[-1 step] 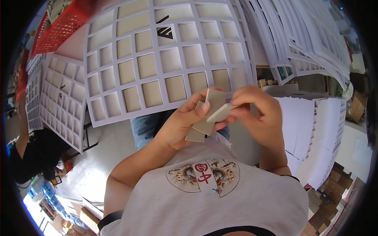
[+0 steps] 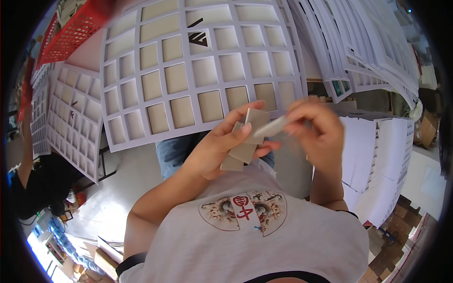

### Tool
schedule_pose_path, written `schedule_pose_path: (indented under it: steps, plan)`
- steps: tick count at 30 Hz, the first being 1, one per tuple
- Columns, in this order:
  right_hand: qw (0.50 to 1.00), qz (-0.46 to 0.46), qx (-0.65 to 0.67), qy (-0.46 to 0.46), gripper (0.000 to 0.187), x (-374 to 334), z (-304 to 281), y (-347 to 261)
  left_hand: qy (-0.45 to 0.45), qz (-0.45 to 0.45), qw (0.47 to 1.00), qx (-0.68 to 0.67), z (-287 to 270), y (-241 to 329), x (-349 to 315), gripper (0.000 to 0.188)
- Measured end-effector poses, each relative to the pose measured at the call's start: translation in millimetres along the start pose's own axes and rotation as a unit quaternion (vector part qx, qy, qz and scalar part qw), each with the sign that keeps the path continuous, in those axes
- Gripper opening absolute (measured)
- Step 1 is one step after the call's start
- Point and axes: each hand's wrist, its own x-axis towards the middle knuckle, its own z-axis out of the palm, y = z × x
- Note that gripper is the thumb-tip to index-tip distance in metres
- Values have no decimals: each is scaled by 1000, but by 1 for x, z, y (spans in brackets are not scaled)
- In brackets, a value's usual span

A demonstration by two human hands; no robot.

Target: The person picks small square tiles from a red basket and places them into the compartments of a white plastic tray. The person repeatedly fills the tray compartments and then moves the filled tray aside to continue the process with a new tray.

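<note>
My left hand (image 2: 207, 150) grips a fanned bunch of thin beige square tiles (image 2: 243, 152), thumb on top. In my right hand (image 2: 318, 129), a single pale tile (image 2: 270, 129) is pinched by one edge between thumb and fingers; it is tilted and slightly blurred. Its lower end is close to the bunch, and I cannot tell if they touch. Just beyond both hands lies a white grid board (image 2: 141, 142) with square and oblong recesses. Some recesses hold darker beige tiles (image 2: 211, 106); others look paler.
A red perforated basket (image 2: 75, 35) stands at the far left, above another white grid board (image 2: 75, 115). White boards (image 2: 330, 42) are stacked at the far right, with a further white stack (image 2: 358, 155) nearer. Another person's arm (image 2: 26, 146) shows at the left edge.
My right hand has shifted a little to the right, drawing the pinched tile away from the bunch. My left hand has barely moved.
</note>
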Motion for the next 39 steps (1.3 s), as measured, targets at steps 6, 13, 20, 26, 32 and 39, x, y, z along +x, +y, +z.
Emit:
schedule_pose_path:
  steps: [6, 13, 20, 26, 32, 39]
  plan:
    - [982, 157, -6, 105, 17, 21, -23, 57, 70, 262, 952, 142, -59, 43, -70, 35]
    - [979, 72, -190, -7, 19, 22, -22, 60, 619, 629, 458, 110, -217, 115, -270, 25]
    - [911, -4, -409, -60, 31, -6, -9, 40, 745, 358, 546, 141, -415, 27, -393, 66]
    - [957, -74, -280, 7, 31, 26, 25, 6, 488, 489, 723, -7, -310, 56, -302, 54]
    - [978, -151, 79, -122, 48, 79, 134, -33, 288, 598, 747, 13, -218, 83, -312, 43]
    - [856, 139, 468, -171, 84, 91, 192, -59, 444, 536, 695, 183, -106, 1, -184, 51]
